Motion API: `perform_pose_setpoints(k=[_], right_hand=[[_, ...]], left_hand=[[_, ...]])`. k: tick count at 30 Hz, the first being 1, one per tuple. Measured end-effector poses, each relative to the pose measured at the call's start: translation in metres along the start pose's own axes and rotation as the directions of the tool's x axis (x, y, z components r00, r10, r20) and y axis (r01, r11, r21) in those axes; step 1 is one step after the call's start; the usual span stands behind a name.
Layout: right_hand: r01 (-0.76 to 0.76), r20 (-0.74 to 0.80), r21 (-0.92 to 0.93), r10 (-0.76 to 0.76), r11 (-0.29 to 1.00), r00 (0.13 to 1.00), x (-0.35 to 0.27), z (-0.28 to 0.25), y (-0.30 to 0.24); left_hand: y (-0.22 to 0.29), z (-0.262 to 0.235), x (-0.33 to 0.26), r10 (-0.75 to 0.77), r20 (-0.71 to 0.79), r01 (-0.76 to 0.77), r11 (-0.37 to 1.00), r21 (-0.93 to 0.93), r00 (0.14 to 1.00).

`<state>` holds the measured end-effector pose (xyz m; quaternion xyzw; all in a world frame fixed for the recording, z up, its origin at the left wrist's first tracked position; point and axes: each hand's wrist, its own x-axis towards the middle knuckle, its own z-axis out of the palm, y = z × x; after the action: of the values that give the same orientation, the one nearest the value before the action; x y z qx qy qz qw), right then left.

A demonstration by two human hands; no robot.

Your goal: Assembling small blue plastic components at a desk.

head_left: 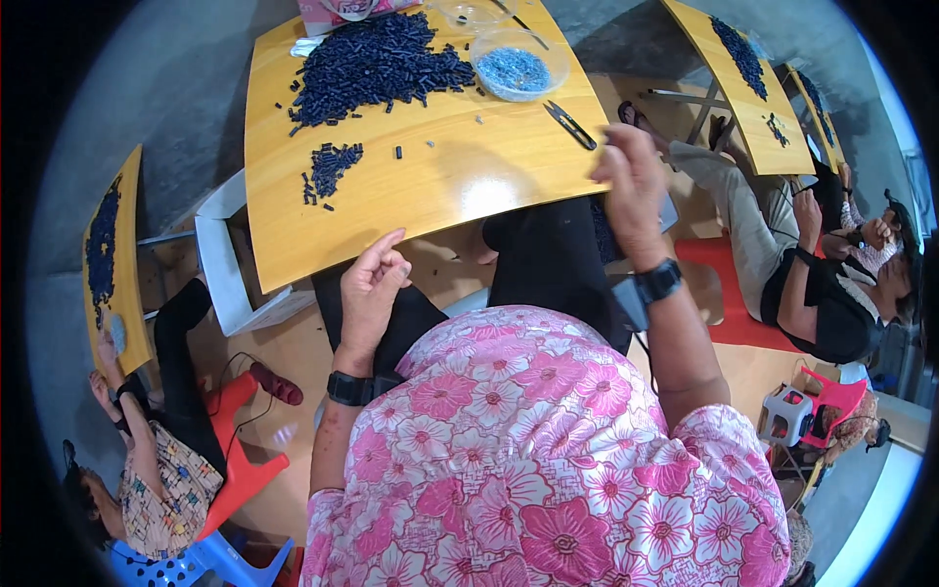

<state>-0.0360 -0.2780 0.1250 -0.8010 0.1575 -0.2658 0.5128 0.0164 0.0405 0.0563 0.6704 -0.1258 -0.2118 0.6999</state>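
My left hand (370, 293) hangs at the near edge of the table (440, 196). Its forefinger reaches forward while the other fingers curl in; whatever they hold, if anything, is hidden. Over the table's right edge is my right hand (631, 186), its bent fingers smeared by motion. Just left of it lie black thread snips (570, 125). A large pile of small dark cylindrical pieces (367, 68) covers the far left. Nearer me sits a smaller heap of the same pieces (333, 173), with a single dark piece (398, 153) and a tiny grey part (430, 144) beside it.
A clear round bowl (565, 73) holds small bluish parts. Behind it are another clear container (469, 12) and a pink bag (337, 10). A white box (220, 254) stands left of the table. Co-workers sit at tables on both sides, near red stools (709, 284).
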Motion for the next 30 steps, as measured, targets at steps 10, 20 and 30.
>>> perform_pose_setpoints(k=[10, 20, 30], right_hand=[[-0.361, -0.157, -0.236, 0.332, 0.902, 0.930, -0.041, -0.103, 0.155], [-0.115, -0.139, -0.059, 0.106, 0.992, 0.985, -0.010, -0.030, 0.097], [0.138, 0.439, -0.018, -0.116, 0.990, 0.891, 0.005, 0.117, 0.023]], left_hand=[[-0.033, -0.009, -0.003, -0.105, 0.010, 0.104, 0.992, 0.078, 0.994], [-0.050, -0.020, -0.005, -0.106, -0.024, 0.106, 0.994, 0.005, 0.994], [-0.048, -0.024, -0.005, -0.157, -0.016, 0.156, 0.985, -0.073, 0.987]])
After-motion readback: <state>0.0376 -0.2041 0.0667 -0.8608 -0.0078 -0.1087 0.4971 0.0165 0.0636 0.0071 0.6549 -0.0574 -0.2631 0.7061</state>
